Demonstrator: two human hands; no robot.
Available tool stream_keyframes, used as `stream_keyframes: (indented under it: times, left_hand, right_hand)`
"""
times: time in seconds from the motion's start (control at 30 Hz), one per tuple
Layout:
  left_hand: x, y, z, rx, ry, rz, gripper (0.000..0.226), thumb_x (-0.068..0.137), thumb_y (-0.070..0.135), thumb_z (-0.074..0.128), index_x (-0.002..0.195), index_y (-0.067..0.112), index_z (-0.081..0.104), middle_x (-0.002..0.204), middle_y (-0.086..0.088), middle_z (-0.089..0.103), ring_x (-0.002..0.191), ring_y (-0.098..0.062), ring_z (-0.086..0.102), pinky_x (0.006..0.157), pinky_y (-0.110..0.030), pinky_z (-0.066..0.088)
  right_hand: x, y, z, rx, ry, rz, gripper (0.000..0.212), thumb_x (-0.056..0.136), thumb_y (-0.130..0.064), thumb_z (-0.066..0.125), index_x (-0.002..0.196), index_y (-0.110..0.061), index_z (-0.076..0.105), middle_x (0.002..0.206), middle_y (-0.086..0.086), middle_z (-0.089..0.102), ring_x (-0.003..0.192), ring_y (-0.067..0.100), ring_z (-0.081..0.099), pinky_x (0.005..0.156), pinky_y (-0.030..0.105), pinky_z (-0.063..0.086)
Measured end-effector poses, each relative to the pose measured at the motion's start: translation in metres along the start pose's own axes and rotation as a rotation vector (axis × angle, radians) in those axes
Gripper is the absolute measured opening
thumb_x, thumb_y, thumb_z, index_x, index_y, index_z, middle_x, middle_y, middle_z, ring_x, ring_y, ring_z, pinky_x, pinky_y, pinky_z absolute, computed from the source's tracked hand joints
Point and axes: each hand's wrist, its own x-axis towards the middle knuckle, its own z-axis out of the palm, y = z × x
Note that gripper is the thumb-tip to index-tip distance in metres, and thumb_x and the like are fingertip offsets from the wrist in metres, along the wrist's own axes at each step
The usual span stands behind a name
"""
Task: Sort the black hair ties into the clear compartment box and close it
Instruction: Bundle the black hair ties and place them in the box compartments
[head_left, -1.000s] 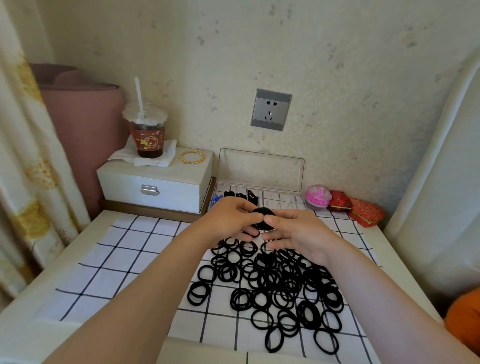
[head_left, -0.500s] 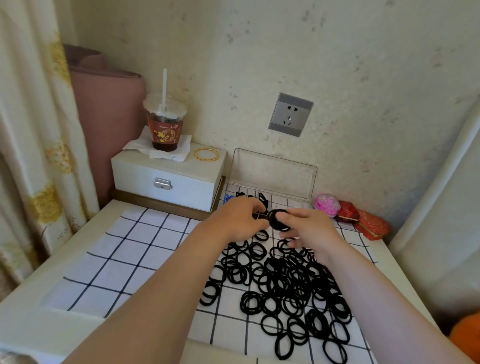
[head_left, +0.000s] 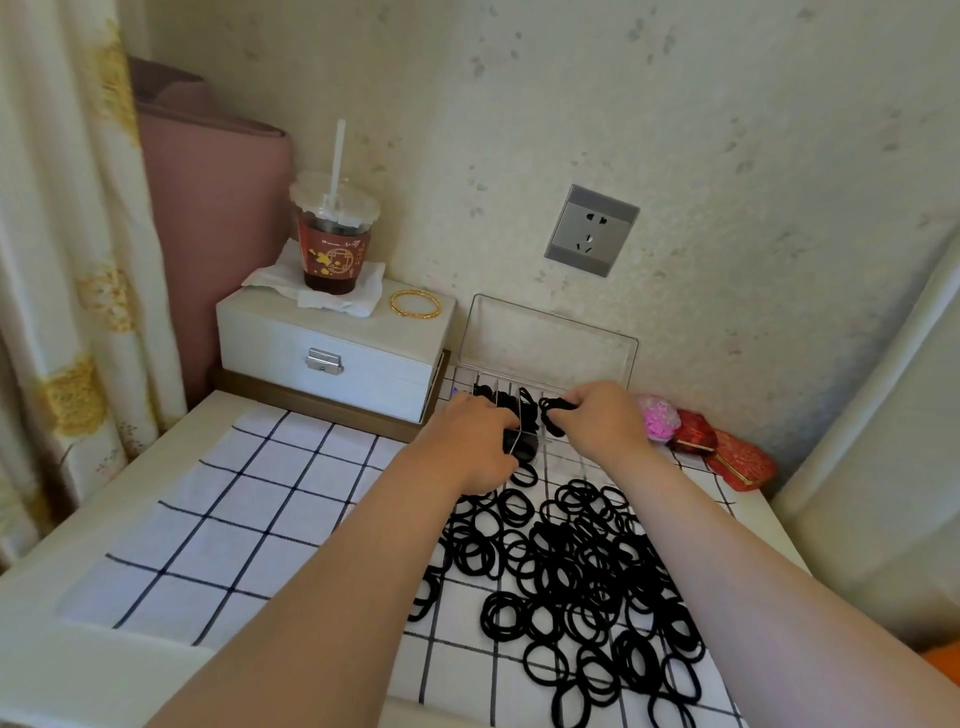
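The bench (head_left: 78, 623) carries a white cloth with a black grid (head_left: 249, 519), and most of the cloth's right half is taken up by a big loose pile of black hair ties (head_left: 571, 582), which I judge to be the bulk of the job left to sort. Behind the pile, against the wall, stands the clear compartment box (head_left: 550, 338) with its lid raised upright; a few of its near cells already hold dark ties, while others look bare, so the task seems to be at an early stage and the closing not yet due. To the left sit a white drawer case (head_left: 332, 348) with an iced drink cup (head_left: 335, 234) and a gold bangle (head_left: 415, 304) on top. Both hands work at the box's front edge. The left hand (head_left: 467, 447) is curled over a small dark bundle just at the near cells, though its fingers are turned away and I cannot tell how tightly they grip. The right hand (head_left: 605, 421) has its fingers pinched narrowly on a few ties (head_left: 553, 413), held over a compartment.
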Motion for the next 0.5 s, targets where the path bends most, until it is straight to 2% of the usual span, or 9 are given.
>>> stream_keyframes:
  times: [0.17, 0.23, 0.27, 0.33, 0.4, 0.43, 0.47, 0.5]
  left_hand:
    - [0.002, 0.001, 0.003, 0.015, -0.003, -0.01, 0.058, 0.092, 0.039, 0.057, 0.147, 0.028, 0.041, 0.147, -0.005, 0.042, 0.139, -0.024, 0.025, 0.114, -0.04, 0.026]
    - [0.002, 0.002, 0.003, 0.021, -0.002, -0.011, 0.057, 0.092, 0.039, 0.057, 0.146, 0.028, 0.041, 0.148, -0.005, 0.042, 0.14, -0.024, 0.025, 0.114, -0.04, 0.026]
    - [0.002, 0.002, 0.003, 0.022, -0.003, -0.012, 0.057, 0.092, 0.038, 0.057, 0.146, 0.029, 0.041, 0.148, -0.005, 0.042, 0.14, -0.024, 0.024, 0.114, -0.04, 0.026]
    - [0.002, 0.002, 0.003, 0.024, -0.004, -0.015, 0.057, 0.092, 0.038, 0.057, 0.146, 0.029, 0.041, 0.148, -0.005, 0.042, 0.14, -0.024, 0.024, 0.114, -0.04, 0.026]
    - [0.002, 0.003, 0.003, 0.026, -0.003, -0.018, 0.057, 0.092, 0.038, 0.057, 0.146, 0.029, 0.042, 0.147, -0.005, 0.042, 0.14, -0.024, 0.024, 0.114, -0.04, 0.026]
    - [0.002, 0.003, 0.002, 0.026, -0.004, -0.019, 0.056, 0.093, 0.038, 0.057, 0.146, 0.029, 0.042, 0.147, -0.005, 0.042, 0.14, -0.024, 0.024, 0.114, -0.04, 0.026]
    - [0.002, 0.004, 0.002, 0.025, -0.007, -0.021, 0.056, 0.093, 0.038, 0.057, 0.146, 0.029, 0.041, 0.147, -0.005, 0.042, 0.14, -0.024, 0.024, 0.114, -0.04, 0.026]
    - [0.002, 0.004, 0.001, 0.024, -0.011, -0.024, 0.056, 0.093, 0.038, 0.057, 0.146, 0.029, 0.041, 0.147, -0.005, 0.042, 0.14, -0.024, 0.023, 0.115, -0.04, 0.026]
  right_hand:
    - [0.01, -0.009, 0.006, -0.308, -0.073, 0.025, 0.012, 0.082, -0.022, 0.065, 0.079, -0.018, 0.076, 0.077, 0.002, 0.071, 0.081, 0.025, 0.069, 0.062, 0.027, 0.051]
    - [0.013, -0.01, 0.008, -0.406, -0.097, 0.044, 0.009, 0.078, -0.018, 0.063, 0.08, -0.018, 0.072, 0.088, 0.004, 0.07, 0.09, 0.028, 0.067, 0.07, 0.029, 0.053]
    - [0.015, -0.01, 0.009, -0.427, -0.125, 0.056, 0.006, 0.078, -0.018, 0.063, 0.077, -0.017, 0.069, 0.09, 0.006, 0.069, 0.09, 0.028, 0.066, 0.071, 0.029, 0.053]
    - [0.017, -0.01, 0.005, -0.412, -0.225, 0.064, 0.01, 0.08, -0.019, 0.062, 0.073, -0.014, 0.066, 0.083, 0.004, 0.067, 0.079, 0.024, 0.063, 0.061, 0.025, 0.046]
    - [0.017, -0.011, -0.004, -0.332, -0.323, 0.044, 0.019, 0.084, -0.02, 0.062, 0.087, -0.007, 0.075, 0.081, 0.005, 0.066, 0.075, 0.023, 0.061, 0.061, 0.025, 0.046]
    - [0.019, -0.008, -0.008, -0.251, -0.351, 0.037, 0.025, 0.085, -0.019, 0.064, 0.1, -0.003, 0.076, 0.091, 0.009, 0.07, 0.085, 0.025, 0.065, 0.071, 0.028, 0.051]
    - [0.018, -0.007, -0.014, -0.152, -0.365, 0.048, 0.032, 0.086, -0.017, 0.066, 0.113, -0.002, 0.073, 0.11, 0.013, 0.072, 0.103, 0.027, 0.065, 0.088, 0.032, 0.053]
    - [0.014, -0.007, -0.02, -0.059, -0.371, 0.067, 0.039, 0.087, -0.015, 0.068, 0.123, -0.003, 0.069, 0.127, 0.012, 0.067, 0.119, 0.027, 0.061, 0.101, 0.034, 0.048]
